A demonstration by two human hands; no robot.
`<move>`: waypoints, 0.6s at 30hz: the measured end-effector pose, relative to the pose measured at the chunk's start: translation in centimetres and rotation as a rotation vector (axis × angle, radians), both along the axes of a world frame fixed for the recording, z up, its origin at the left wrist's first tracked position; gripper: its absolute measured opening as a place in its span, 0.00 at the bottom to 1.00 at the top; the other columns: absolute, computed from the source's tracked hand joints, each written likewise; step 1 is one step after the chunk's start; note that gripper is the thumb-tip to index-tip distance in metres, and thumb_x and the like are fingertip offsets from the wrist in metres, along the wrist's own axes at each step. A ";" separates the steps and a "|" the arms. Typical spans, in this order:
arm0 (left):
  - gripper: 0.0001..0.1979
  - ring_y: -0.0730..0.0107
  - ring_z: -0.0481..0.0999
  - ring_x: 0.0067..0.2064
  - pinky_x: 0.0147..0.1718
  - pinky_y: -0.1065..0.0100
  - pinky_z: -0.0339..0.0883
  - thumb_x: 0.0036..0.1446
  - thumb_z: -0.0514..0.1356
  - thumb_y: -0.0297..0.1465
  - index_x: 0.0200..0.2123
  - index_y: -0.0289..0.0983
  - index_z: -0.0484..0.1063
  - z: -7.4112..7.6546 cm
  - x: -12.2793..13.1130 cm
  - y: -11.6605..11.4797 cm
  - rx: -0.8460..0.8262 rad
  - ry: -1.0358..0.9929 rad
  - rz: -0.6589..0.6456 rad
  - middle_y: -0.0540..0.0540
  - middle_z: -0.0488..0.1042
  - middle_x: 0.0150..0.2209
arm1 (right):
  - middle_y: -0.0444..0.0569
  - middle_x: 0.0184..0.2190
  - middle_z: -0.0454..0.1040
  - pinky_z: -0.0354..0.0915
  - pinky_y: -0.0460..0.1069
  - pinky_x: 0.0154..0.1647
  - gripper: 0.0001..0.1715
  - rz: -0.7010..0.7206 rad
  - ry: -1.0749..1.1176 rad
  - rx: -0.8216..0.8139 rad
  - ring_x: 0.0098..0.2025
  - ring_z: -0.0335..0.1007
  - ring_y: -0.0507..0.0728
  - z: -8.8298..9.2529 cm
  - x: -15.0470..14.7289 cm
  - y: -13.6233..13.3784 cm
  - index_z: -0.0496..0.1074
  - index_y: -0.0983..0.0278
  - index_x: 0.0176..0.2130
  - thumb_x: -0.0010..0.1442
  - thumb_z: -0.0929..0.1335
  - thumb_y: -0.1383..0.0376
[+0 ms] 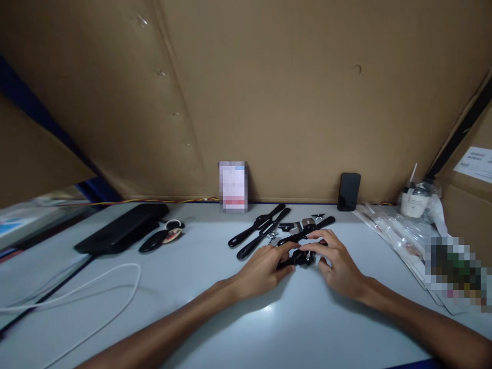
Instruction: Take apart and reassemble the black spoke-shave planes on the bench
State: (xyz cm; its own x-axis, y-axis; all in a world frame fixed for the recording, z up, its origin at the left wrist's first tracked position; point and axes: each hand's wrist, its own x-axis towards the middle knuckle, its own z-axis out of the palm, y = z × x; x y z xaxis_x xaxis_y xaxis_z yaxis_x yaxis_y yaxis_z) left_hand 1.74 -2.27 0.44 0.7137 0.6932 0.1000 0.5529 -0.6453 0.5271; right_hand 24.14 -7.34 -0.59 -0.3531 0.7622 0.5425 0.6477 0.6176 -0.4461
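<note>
Low over the table's middle, my left hand (261, 269) pinches one end of a black spokeshave (305, 258) between thumb and fingers. On the other side, the curved fingers of my right hand (338, 264) close around its middle part, the thumb at the near side. The right handle is hidden by that hand. Just beyond lies another spokeshave (294, 238), partly covered by my fingers. To the left, two black spokeshave bodies (261, 223) rest side by side, slanting. Small metal parts (294, 226) and a silver wing-shaped piece (318, 216) lie around them.
A black phone (349, 191) and a blurred upright screen (233, 187) lean on the cardboard wall (292, 102). Plastic bags (395, 233) and a cup (415, 201) are at right. A black case (123, 228), key ring (172, 224) and white cable (130, 297) lie left.
</note>
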 end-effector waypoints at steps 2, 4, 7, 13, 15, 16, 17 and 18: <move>0.23 0.67 0.63 0.27 0.29 0.67 0.51 0.61 0.56 0.32 0.59 0.35 0.70 0.0 0.0 0.0 0.000 -0.020 0.005 0.53 0.68 0.25 | 0.55 0.49 0.73 0.70 0.62 0.53 0.28 -0.015 -0.004 0.015 0.52 0.68 0.61 0.1 0.0 -0.1 0.77 0.61 0.53 0.58 0.64 0.79; 0.24 0.67 0.65 0.28 0.29 0.67 0.53 0.61 0.57 0.31 0.60 0.36 0.70 0.0 0.1 -0.2 0.013 -0.050 0.016 0.53 0.69 0.25 | 0.54 0.48 0.74 0.71 0.63 0.53 0.25 -0.003 -0.072 0.024 0.51 0.69 0.62 0.3 -0.1 -0.3 0.76 0.61 0.55 0.62 0.65 0.76; 0.25 0.67 0.68 0.27 0.28 0.68 0.56 0.62 0.55 0.30 0.63 0.37 0.67 -0.1 -0.1 -0.2 0.069 -0.086 0.028 0.52 0.72 0.26 | 0.55 0.56 0.73 0.68 0.65 0.58 0.22 0.035 -0.228 0.052 0.57 0.66 0.64 0.7 -0.2 -0.7 0.76 0.61 0.54 0.63 0.65 0.75; 0.27 0.62 0.76 0.32 0.31 0.64 0.66 0.63 0.52 0.26 0.65 0.38 0.63 -0.8 -0.9 0.5 0.383 0.006 0.009 0.45 0.80 0.34 | 0.55 0.43 0.78 0.72 0.60 0.46 0.13 0.031 -0.322 0.054 0.45 0.70 0.62 1.0 -0.3 -0.9 0.77 0.64 0.35 0.66 0.64 0.72; 0.28 0.60 0.77 0.33 0.32 0.62 0.68 0.63 0.51 0.23 0.66 0.37 0.61 -1.0 -1.2 0.8 0.506 0.038 -0.046 0.44 0.80 0.35 | 0.54 0.39 0.77 0.72 0.59 0.44 0.13 0.008 -0.292 0.058 0.43 0.70 0.61 0.9 -0.4 -1.0 0.77 0.64 0.38 0.67 0.63 0.71; 0.30 0.60 0.77 0.33 0.33 0.61 0.69 0.62 0.50 0.22 0.67 0.37 0.60 -1.1 -1.3 0.9 0.566 0.049 -0.084 0.43 0.80 0.36 | 0.55 0.41 0.76 0.73 0.59 0.45 0.13 -0.008 -0.274 0.065 0.44 0.70 0.62 0.9 -0.4 -1.0 0.77 0.64 0.41 0.67 0.63 0.71; 0.31 0.59 0.78 0.34 0.34 0.60 0.70 0.61 0.50 0.20 0.68 0.35 0.58 -1.1 -1.3 0.9 0.626 0.058 -0.122 0.42 0.80 0.36 | 0.56 0.44 0.76 0.73 0.60 0.47 0.14 -0.018 -0.260 0.069 0.47 0.70 0.62 0.9 -0.4 -1.0 0.77 0.65 0.45 0.67 0.63 0.71; 0.33 0.58 0.78 0.34 0.34 0.60 0.71 0.60 0.49 0.19 0.69 0.34 0.56 -1.0 -1.4 0.9 0.684 0.068 -0.153 0.42 0.80 0.36 | 0.57 0.48 0.75 0.73 0.61 0.48 0.16 -0.016 -0.256 0.067 0.49 0.70 0.63 0.8 -0.5 -1.1 0.76 0.65 0.49 0.66 0.63 0.72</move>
State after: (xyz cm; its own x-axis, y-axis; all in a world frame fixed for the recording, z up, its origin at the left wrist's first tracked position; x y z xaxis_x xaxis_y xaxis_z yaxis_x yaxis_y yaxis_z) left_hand 0.38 -1.34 -0.60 0.8182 0.3820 0.4297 0.4468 -0.8928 -0.0571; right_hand 23.69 -8.43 0.25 -0.4732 0.7345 0.4865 0.7444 0.6286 -0.2251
